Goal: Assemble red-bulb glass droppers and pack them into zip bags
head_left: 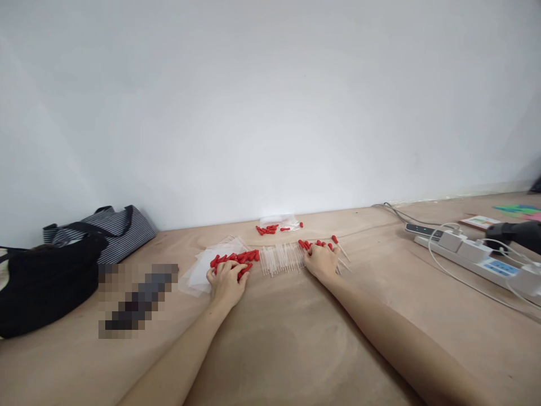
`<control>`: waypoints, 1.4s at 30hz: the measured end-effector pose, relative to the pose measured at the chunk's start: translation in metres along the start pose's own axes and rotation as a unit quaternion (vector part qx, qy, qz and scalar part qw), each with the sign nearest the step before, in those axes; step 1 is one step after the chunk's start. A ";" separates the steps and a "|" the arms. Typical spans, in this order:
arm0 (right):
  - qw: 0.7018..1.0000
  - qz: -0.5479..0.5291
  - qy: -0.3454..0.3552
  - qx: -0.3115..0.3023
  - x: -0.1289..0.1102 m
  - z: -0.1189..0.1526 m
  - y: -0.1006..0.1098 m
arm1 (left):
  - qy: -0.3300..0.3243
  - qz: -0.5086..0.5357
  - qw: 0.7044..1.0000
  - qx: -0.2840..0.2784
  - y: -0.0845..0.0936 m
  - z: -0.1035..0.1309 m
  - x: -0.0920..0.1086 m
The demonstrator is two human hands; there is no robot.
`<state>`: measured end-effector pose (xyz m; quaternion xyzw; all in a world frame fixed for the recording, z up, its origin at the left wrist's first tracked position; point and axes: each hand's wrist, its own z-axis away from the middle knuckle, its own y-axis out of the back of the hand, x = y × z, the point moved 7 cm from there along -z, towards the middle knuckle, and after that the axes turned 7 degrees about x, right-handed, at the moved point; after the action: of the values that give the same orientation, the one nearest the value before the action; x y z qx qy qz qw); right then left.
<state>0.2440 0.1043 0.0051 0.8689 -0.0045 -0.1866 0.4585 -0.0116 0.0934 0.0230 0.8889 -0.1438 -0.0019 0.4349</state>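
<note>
My left hand is palm down, fingers bent over the left pile of red bulbs; can't tell if it's gripping one. My right hand is at the right end of the clear tubes, fingers curled in by more red bulbs; grasp hidden, can't say whether it's clenched or pinching something. The tubes lie side by side in a rough row between both hands. Around the right hand, red-tipped droppers fan out on the table, a few tips poking past the fingers.

Left pile sits by and partly over the translucent bags, which are spread in an overlapping stack. Behind the tubes, near the wall, I get a small clear bag with loose red bulbs at its front edge.

Farther left: pixelated patch, unreadable, then a black bag in front of a striped bag. Farther right: white power strip with plugs and cables, dark slim device beside it, black object, green pieces beyond.
</note>
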 end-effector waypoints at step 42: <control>0.934 -0.154 0.298 -0.119 -0.014 0.067 0.039 | -0.145 0.180 0.968 -0.097 0.013 0.036 0.078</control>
<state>0.2157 0.0314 0.0066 0.8136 0.2888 0.0132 0.5045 0.0556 0.0376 0.0199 0.7922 -0.3619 -0.0669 0.4868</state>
